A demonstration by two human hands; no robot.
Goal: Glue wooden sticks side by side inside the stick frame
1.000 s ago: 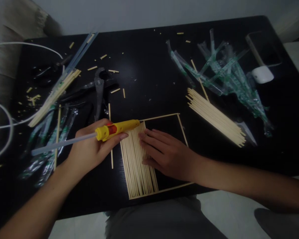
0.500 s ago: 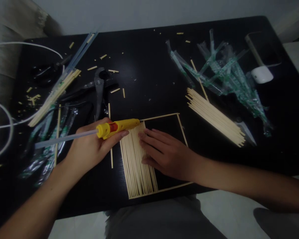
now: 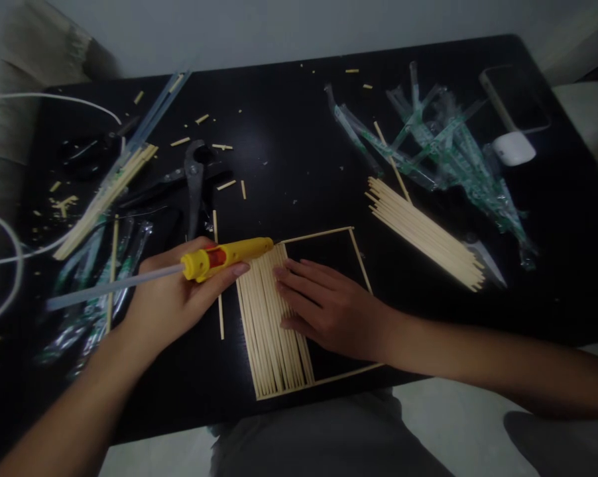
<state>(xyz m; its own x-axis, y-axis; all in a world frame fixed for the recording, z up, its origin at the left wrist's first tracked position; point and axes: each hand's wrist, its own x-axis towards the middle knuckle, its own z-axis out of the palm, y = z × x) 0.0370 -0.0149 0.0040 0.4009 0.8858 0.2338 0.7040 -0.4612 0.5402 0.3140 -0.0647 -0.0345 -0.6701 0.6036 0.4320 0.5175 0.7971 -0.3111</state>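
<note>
My left hand [image 3: 172, 295] is closed around a yellow glue gun [image 3: 229, 257]; a long translucent glue stick [image 3: 115, 285] juts from its rear. The gun's tip is at the far edge of a row of wooden sticks [image 3: 266, 324], laid side by side within a thin rectangular stick frame [image 3: 362, 262]. My right hand [image 3: 329, 305] lies over the right side of that row, fingers stretched out and resting on the sticks. Its palm covers part of the frame's dark, unfilled portion. A loose stick [image 3: 219, 278] lies just left of the row.
Pliers [image 3: 194, 179], black-handled scissors [image 3: 87, 152] and a stick bundle [image 3: 105, 205] lie left, among wood scraps and a white cable [image 3: 20, 265]. On the right are a stick pile [image 3: 423, 232], a blade [image 3: 490, 265], plastic wrappers [image 3: 443, 139], a phone [image 3: 518, 99] and a white case [image 3: 514, 148].
The glue gun and my left hand have shifted slightly left, its glue stick swinging a little lower. My right hand stays on the sticks. The whole view has shifted slightly.
</note>
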